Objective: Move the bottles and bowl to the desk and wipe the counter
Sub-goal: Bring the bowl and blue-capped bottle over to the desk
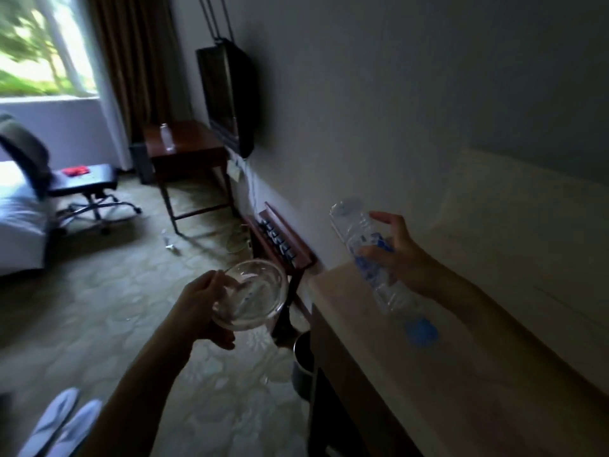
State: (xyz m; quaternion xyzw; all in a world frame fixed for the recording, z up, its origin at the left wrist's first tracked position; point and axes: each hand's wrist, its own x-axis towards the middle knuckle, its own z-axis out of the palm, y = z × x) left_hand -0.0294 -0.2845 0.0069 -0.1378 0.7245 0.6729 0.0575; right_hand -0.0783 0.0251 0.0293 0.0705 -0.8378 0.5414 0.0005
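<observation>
My left hand [201,305] grips a clear glass bowl [252,293] by its rim, held above the carpet just left of the pale counter [412,374]. My right hand [400,255] holds a clear plastic bottle [359,245] with a blue label, tilted so its blue cap [422,331] points down over the counter top. Far ahead stands the dark wooden desk [191,143] under a wall-mounted TV, with another clear bottle [167,136] upright on it.
A wooden luggage rack [280,239] stands against the wall between counter and desk. A metal bin [301,361] sits by the counter's left end. An office chair [82,186] and a bed [19,225] are at left. White slippers [62,423] lie on the carpet.
</observation>
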